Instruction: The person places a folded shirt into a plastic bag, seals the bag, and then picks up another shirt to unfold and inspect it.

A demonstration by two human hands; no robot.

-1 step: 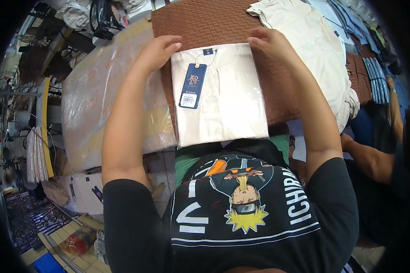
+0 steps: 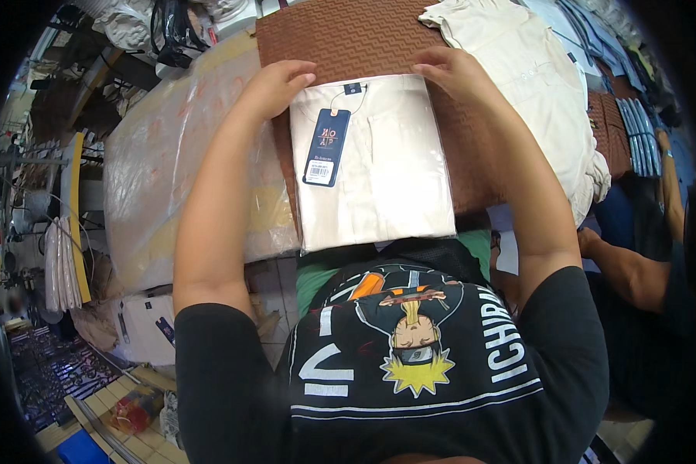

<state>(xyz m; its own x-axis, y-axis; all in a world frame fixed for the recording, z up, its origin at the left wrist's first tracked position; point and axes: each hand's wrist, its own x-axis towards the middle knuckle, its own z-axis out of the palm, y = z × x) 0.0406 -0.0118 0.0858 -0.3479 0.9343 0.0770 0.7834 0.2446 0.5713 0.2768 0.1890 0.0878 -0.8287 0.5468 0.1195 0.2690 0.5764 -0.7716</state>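
Note:
A folded cream shirt lies in a clear plastic bag in front of me, its lower edge over my lap. A dark blue hang tag hangs from its neck label on a thin string. My left hand is at the bag's top left corner, thumb and bent fingers closed on its edge. At the top right corner my right hand grips the edge the same way. The pinched plastic itself is too thin to make out between the fingers.
Brown patterned cloth covers the surface beneath. A big plastic-wrapped package stands at left, a loose cream shirt at right. Farther right are a stack of bagged blue garments and another person's arm.
Both hands have shifted very slightly inward along the bag's top edge. The bagged shirt stays almost in the same place.

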